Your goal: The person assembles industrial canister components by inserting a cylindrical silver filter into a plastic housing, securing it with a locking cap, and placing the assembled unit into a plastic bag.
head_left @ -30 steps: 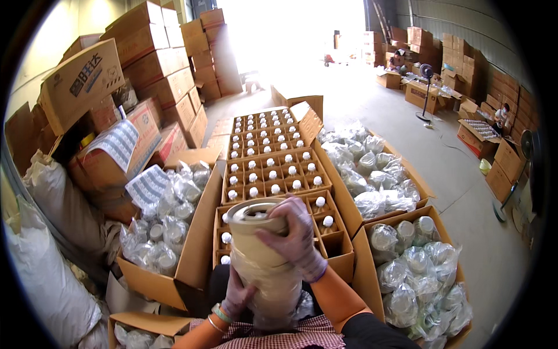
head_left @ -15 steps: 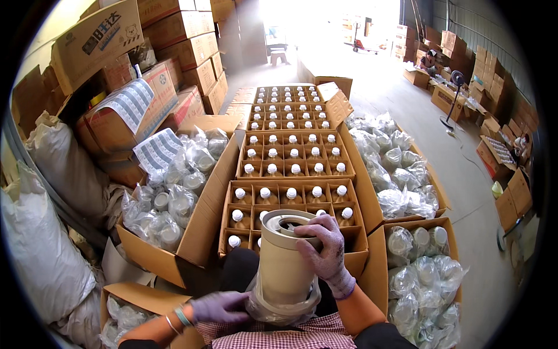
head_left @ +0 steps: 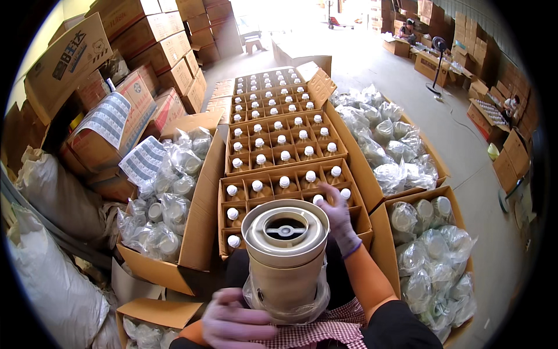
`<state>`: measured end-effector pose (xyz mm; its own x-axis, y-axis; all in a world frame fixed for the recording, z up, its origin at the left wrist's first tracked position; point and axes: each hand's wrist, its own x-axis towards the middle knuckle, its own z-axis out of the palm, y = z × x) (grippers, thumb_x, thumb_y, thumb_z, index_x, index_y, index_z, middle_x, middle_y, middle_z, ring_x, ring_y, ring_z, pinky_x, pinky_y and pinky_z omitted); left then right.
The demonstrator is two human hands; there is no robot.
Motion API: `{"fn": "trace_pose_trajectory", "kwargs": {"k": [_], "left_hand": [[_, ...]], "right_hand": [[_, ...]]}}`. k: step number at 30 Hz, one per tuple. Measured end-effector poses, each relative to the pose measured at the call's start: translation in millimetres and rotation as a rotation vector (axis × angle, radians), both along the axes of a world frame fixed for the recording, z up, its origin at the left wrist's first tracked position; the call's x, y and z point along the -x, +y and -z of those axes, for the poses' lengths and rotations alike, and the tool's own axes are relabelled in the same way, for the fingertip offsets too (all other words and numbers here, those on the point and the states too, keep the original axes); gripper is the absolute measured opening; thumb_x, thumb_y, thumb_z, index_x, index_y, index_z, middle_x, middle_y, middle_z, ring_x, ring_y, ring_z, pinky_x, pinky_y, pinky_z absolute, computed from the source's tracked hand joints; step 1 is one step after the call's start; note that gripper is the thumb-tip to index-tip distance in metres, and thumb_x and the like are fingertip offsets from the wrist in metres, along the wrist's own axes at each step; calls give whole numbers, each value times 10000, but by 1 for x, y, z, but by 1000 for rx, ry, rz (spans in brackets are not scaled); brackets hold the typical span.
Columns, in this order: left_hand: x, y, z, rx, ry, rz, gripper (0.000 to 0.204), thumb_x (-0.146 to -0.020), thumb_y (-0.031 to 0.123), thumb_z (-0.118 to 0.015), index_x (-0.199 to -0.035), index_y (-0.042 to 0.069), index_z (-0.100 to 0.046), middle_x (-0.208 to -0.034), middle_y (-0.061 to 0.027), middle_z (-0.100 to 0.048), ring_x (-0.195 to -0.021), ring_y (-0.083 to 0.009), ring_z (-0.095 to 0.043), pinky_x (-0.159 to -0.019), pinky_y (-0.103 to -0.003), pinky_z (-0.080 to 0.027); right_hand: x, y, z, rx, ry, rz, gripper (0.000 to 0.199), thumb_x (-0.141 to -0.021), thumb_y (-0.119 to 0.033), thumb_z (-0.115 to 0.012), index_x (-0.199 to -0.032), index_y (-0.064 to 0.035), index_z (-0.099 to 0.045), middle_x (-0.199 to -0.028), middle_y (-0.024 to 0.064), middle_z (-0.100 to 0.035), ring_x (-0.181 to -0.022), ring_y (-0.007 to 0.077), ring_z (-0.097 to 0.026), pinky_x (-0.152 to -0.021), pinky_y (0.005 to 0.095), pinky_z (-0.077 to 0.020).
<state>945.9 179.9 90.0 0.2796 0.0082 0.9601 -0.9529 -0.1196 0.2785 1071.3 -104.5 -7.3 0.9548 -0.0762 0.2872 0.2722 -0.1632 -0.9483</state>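
Head view: right hand (head_left: 339, 224) cups the beige jar (head_left: 285, 259) above the carton's (head_left: 360, 203) near edge, left hand (head_left: 235, 320) closed low beside its plastic wrap (head_left: 285, 311); slippery wrap could let it drop onto bottles (head_left: 281, 181).

Right hand (head_left: 338, 218) outstretched, left hand (head_left: 237, 320) curled.

Stacked cardboard cartons (head_left: 145, 35), white sacks (head_left: 52, 285), a standing fan (head_left: 437, 64) on the concrete floor (head_left: 459, 157).

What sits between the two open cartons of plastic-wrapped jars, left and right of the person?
In the head view, a row of open cartons of white-capped bottles runs between the left carton and the right carton; nearest, the beige jar being held.
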Motion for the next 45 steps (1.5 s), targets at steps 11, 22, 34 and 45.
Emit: {"fn": "trace_pose_trajectory", "kwargs": {"k": [11,22,34,45], "left_hand": [[-65,-7,-35,-212,542,195,961,-851,737,-670,-1429,-17,-531,-1429,-205,-571,-1364,-341,-535,-1151,-451,-424],[-155,39,-63,-7,853,135,596,-968,550,-693,-1164,-12,-660,-964,-16,-681,-904,-117,-639,-763,-287,-538],[-155,3,79,264,1395,279,361,-1008,214,-694,-1314,27,-650,-1244,-92,-688,-1091,-187,-673,-929,-338,-575],[-121,3,60,225,1188,195,310,-991,137,-717,-1279,30,-673,-1242,-101,-707,-1156,-218,-675,-941,-362,-572]], "right_hand": [[30,56,-111,-546,-212,-640,614,-1035,-537,-543,-1223,27,-698,-1413,202,-611,-1334,344,-565,-1170,472,-399],[7,108,-67,-855,70,-564,722,-1064,-551,-479,-1570,-43,-391,-1493,143,-522,-1224,230,-600,-1072,389,-467],[-70,119,34,159,164,-62,671,-934,-496,-704,-1466,-138,-507,-1262,244,-647,-1150,474,-629,-995,505,-534],[-48,134,1,-98,-39,-183,637,-1004,-381,-670,-1471,-13,-440,-1352,150,-612,-1243,247,-608,-1041,375,-508]]}}
